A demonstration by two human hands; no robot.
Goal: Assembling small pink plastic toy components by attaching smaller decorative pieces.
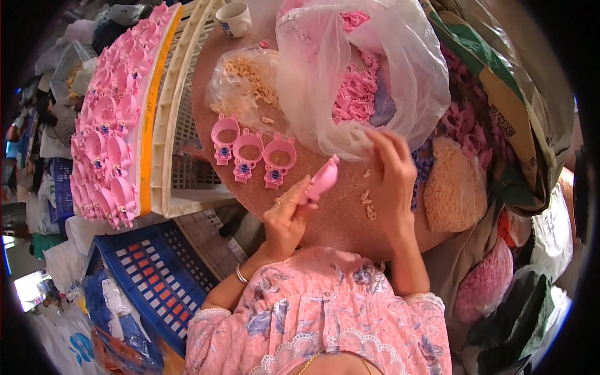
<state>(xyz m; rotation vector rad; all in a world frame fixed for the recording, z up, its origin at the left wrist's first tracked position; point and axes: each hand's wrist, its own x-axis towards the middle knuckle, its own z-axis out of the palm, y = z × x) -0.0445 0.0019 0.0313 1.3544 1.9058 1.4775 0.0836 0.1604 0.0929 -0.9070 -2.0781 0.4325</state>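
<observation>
My left hand [286, 215] is closed on a pink plastic animal-shaped frame [324, 180], seen nearly edge-on above the round table [325, 228]. My right hand [395, 167] is raised beside the near rim of a clear plastic bag [300, 62]; its fingers look loosely apart and a little blurred, with nothing visible in them. Small pink parts [356, 94] fill that bag. To the left of my hands lie three pink frames with round openings [248, 156], each with a small dark blue patch. A few small cream-coloured parts [367, 205] lie below my right hand.
A clear bag of cream parts [253, 78] and a white mug [234, 20] stand farther back. On the left, a tray of many pink frames [109, 131] rests by a cream crate [178, 112]; a blue basket [150, 275] is below. Another cream-filled bag [453, 187] sits right.
</observation>
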